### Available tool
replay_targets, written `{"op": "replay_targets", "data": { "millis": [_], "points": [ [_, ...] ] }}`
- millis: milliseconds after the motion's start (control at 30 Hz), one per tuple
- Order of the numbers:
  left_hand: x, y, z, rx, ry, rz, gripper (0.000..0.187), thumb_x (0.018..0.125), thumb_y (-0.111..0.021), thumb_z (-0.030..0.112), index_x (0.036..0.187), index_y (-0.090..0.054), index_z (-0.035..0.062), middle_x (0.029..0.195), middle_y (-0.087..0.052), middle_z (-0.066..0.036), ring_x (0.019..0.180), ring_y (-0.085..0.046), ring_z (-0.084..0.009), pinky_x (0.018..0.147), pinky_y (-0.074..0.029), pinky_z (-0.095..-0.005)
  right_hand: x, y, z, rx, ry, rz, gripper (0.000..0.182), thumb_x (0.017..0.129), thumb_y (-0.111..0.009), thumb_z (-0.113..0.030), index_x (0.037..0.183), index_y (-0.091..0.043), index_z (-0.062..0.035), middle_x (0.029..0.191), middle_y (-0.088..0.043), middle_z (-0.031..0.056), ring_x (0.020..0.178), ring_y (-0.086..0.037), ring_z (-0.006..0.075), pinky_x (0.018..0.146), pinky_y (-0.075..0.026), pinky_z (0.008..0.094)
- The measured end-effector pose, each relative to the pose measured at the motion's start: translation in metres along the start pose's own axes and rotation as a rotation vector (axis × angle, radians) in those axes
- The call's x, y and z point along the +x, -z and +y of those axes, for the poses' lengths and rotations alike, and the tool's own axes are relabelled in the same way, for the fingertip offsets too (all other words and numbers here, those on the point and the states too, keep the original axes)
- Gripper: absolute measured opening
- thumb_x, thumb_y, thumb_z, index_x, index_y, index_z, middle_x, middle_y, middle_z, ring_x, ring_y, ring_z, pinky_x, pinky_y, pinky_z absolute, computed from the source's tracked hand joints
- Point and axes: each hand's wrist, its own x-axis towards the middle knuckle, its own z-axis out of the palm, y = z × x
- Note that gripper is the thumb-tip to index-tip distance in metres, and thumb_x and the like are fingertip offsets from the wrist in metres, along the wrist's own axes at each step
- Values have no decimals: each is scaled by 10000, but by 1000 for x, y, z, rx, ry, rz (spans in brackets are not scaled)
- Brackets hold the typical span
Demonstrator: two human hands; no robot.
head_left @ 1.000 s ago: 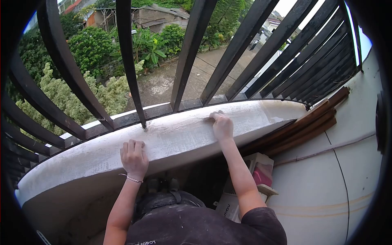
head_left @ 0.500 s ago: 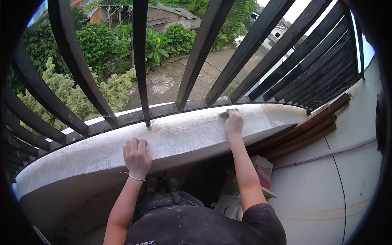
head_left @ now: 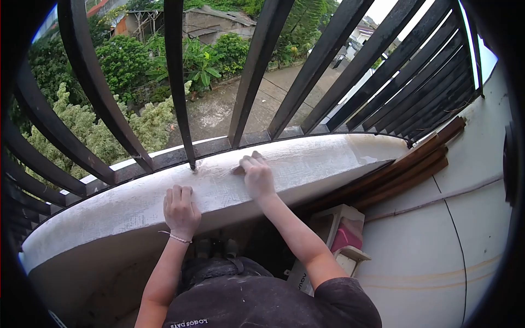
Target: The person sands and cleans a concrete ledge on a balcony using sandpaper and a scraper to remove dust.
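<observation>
A white, chalky ledge (head_left: 306, 156) curves across in front of me below the railing, its surface streaked and patchy. My right hand (head_left: 258, 176) is closed on a small flat brownish piece (head_left: 238, 170), which looks like sandpaper and lies against the ledge top; the fingers cover most of it. My left hand (head_left: 181, 210), with a braided band at the wrist, rests by the ledge's front edge. Its fingers are curled down, and whatever lies under them is hidden. Both hands look dusty with white powder.
Black metal railing bars (head_left: 257, 71) rise just beyond the ledge, above a paved lane and shrubs. Brown wooden strips (head_left: 415, 169) lie at the right beside a pale wall. A box with a pink item (head_left: 345, 236) stands below, right of my feet.
My right hand has slid left along the ledge with the brownish piece, coming closer to my left hand. The left hand has stayed in nearly the same place. The view has shifted slightly.
</observation>
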Motion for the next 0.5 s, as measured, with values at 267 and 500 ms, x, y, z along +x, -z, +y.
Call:
{"op": "replay_targets", "data": {
  "millis": [267,500],
  "points": [
    [-2,-4,-3,8,-26,-5,277,736,-576,68,1004,-635,28,984,-569,-144,945,-559,-340,825,-466,-448,-5,67,131,-91,-518,-145,200,854,-565,-20,938,-746,-36,1069,-747,154,1085,-691,357,944,-552,428],
    [-6,-2,-8,-34,-43,-12,280,741,-569,78,1005,-639,21,973,-568,-141,934,-560,-346,807,-479,-455,-6,3,-9,105,53,-24,222,883,-557,-14,968,-748,-89,1076,-745,107,1095,-688,327,925,-570,425]
  ]
}}
